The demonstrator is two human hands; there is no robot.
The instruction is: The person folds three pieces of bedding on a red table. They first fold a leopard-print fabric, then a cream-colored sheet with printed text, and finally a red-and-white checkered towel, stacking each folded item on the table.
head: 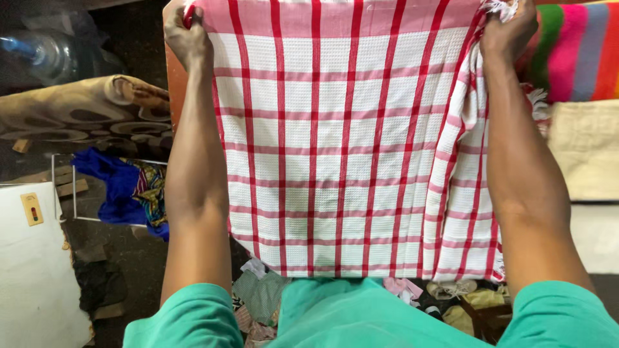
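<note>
My left hand (187,35) and right hand (509,29) each clamp an upper corner of the red-checked white cloth (348,148), my grip holding it hanging across the frame's centre.

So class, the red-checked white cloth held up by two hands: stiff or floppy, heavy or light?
Probably floppy: the checked cloth hangs from the left hand and right hand, folding along its right edge. Likely light, since pinched corners carry it.

Cloth (342,148) hangs btwn hands; clothes pile (258,296) below; water bottle (39,55) far left.
</note>
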